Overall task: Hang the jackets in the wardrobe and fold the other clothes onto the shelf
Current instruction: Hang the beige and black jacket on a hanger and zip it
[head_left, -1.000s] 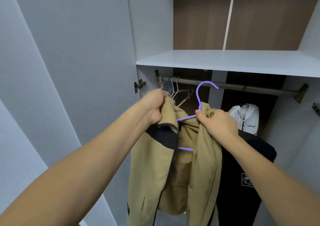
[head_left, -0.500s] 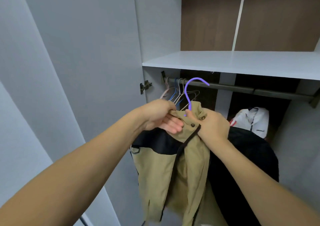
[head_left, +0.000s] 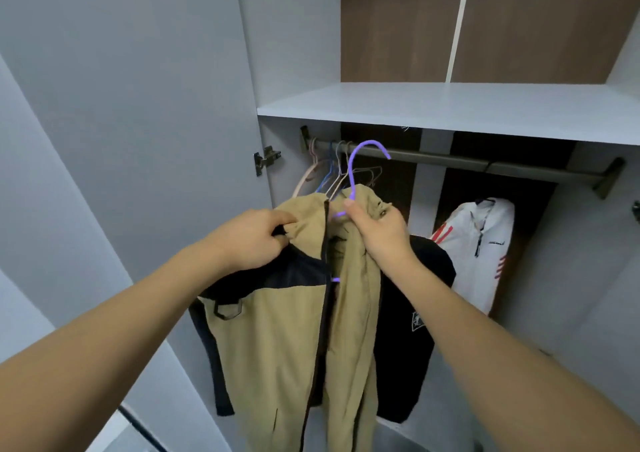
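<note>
the purple hanger (head_left: 351, 171) and tan jacket (head_left: 287, 330) are clasped by the right hand (head_left: 379, 233), the shoulder pinched by the left hand (head_left: 254, 240); the hook should be lifted squarely over the rail (head_left: 485, 164).

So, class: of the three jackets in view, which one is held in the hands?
The tan jacket on the purple hanger; the black jacket and white jacket are behind it, untouched.

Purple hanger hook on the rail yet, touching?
Cannot tell. In the head view the purple hanger's hook overlaps the rail, but depth between them is unclear.
</note>
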